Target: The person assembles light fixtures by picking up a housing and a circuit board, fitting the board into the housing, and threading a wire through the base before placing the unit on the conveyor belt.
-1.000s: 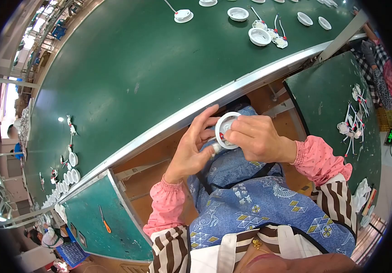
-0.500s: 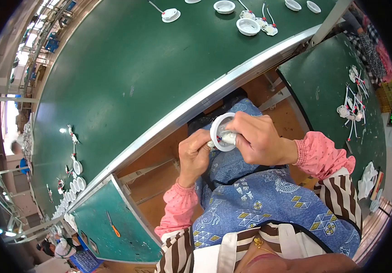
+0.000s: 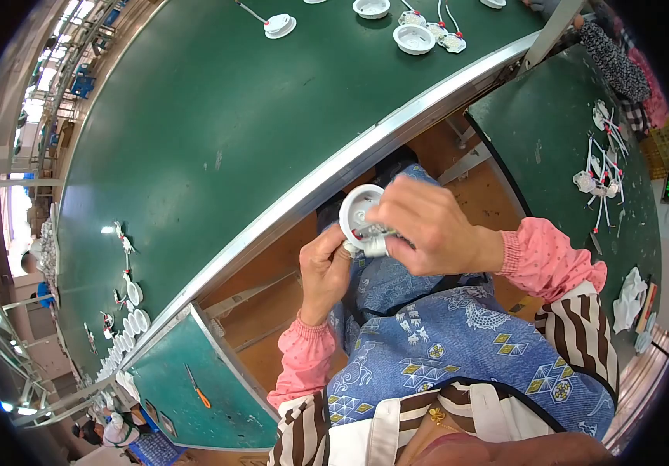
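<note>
Above my lap is a round white plastic cup-shaped housing (image 3: 361, 206), its hollow side toward me and a small red spot inside near the lower rim. My left hand (image 3: 325, 272) pinches its lower left edge between thumb and fingers. My right hand (image 3: 421, 225) is closed at the right side of the housing, its fingertips over the rim. A white tube-like piece (image 3: 375, 247) sticks out by the right thumb, at the lower rim. Just what lies under the right fingertips is hidden.
Similar white housings (image 3: 414, 39) and wired pieces (image 3: 451, 42) lie on the green table (image 3: 218, 116). A row of housings (image 3: 128, 332) runs at left. More wired pieces (image 3: 600, 183) are on the right-hand table. An orange-handled tool (image 3: 198, 387) rests at lower left.
The housing has moved slightly left and up and shows more of its inside. My right hand has turned, bringing the white tube-like piece down to the lower rim. My left hand keeps its pinch.
</note>
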`<state>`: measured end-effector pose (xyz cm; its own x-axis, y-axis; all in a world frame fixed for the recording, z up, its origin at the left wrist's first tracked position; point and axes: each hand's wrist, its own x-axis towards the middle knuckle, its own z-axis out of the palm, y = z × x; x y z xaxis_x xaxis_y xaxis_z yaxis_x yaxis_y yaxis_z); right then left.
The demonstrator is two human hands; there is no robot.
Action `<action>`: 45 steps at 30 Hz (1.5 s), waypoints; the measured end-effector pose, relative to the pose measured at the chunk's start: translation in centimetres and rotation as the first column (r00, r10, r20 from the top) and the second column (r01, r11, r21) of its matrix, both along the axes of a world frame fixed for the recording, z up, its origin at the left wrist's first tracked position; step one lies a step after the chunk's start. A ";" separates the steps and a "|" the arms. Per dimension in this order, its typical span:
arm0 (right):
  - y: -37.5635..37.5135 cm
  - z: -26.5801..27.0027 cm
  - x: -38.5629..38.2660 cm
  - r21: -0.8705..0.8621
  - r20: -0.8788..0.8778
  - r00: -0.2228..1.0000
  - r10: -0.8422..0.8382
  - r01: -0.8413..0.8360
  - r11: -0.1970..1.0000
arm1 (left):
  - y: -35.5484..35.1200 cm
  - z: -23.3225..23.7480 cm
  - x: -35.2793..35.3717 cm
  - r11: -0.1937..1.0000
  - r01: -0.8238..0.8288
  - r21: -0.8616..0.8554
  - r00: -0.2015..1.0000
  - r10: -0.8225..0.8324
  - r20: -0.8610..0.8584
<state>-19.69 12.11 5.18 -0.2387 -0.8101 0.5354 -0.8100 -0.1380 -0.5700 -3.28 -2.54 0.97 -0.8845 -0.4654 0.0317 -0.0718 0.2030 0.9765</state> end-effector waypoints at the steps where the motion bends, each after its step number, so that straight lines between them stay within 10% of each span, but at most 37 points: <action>1: 0.4 1.7 -0.4 0.046 -0.019 1.000 -0.018 0.019 0.999 | 0.0 0.4 -0.2 0.999 0.009 -0.040 1.000 -0.010 -0.018; 13: -0.6 -0.3 -0.2 0.147 0.427 0.856 0.290 -0.383 0.912 | 1.0 3.9 1.6 0.974 0.216 -0.066 0.975 -0.212 0.060; 25: -1.5 -0.9 -0.2 0.249 0.603 0.754 0.260 -0.488 0.837 | 0.9 2.4 3.0 0.990 0.131 0.061 0.991 -0.132 0.018; 34: -0.9 -2.4 0.1 0.265 0.899 0.437 0.026 -0.591 0.762 | 1.4 1.8 3.1 0.991 0.120 0.064 0.993 -0.120 -0.003; 39: -2.1 -0.9 -0.1 0.349 0.414 0.904 0.111 -0.270 0.897 | 0.9 -0.9 1.9 0.986 0.075 -0.149 0.996 -0.080 -0.030; 42: -2.3 -0.8 0.6 0.334 0.250 0.961 0.118 -0.200 0.921 | -1.4 0.8 1.8 0.782 -0.004 -0.623 0.993 -0.069 -0.093; 45: -2.8 -1.0 1.4 0.241 0.073 0.986 0.147 -0.160 0.957 | -0.5 1.3 2.0 0.924 -0.009 -0.383 0.998 -0.016 -0.063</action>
